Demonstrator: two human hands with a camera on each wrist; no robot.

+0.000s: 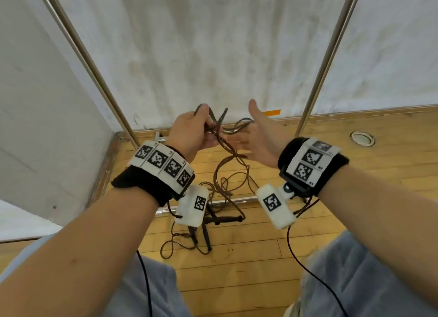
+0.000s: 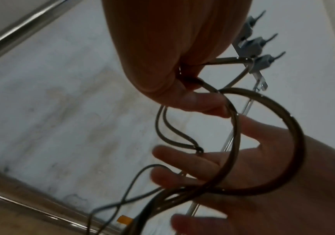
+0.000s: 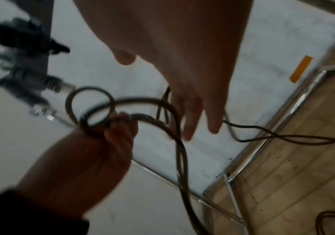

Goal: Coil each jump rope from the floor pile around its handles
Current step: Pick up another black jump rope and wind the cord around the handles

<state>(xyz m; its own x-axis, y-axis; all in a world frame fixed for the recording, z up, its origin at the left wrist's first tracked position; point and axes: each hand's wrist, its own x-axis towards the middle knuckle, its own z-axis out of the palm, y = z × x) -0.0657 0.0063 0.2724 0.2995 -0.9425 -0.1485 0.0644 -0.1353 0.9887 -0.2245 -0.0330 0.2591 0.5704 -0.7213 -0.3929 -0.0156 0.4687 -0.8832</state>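
Note:
My left hand (image 1: 201, 127) is raised in front of me and grips a bundle of brown jump rope loops (image 1: 220, 122). From my fist the rope hangs down to the floor pile (image 1: 222, 181), where black handles (image 1: 225, 219) lie among tangled cord. My right hand (image 1: 256, 127) is just right of the loops, palm facing left and fingers straight, curled round nothing. In the left wrist view, my left hand (image 2: 172, 71) pinches the strands and a wide rope loop (image 2: 301, 143) crosses in front of my right hand (image 2: 203, 167). The right wrist view shows my right hand (image 3: 192, 111) beside the rope (image 3: 182, 159) gripped by my left hand (image 3: 102, 151).
Two slanted metal poles (image 1: 90, 63) (image 1: 329, 56) stand before a white wall. The floor is wooden planks (image 1: 237, 281), with a round floor fitting (image 1: 362, 138) at the right and orange tape (image 1: 272, 113) at the wall's foot. My knees frame the pile.

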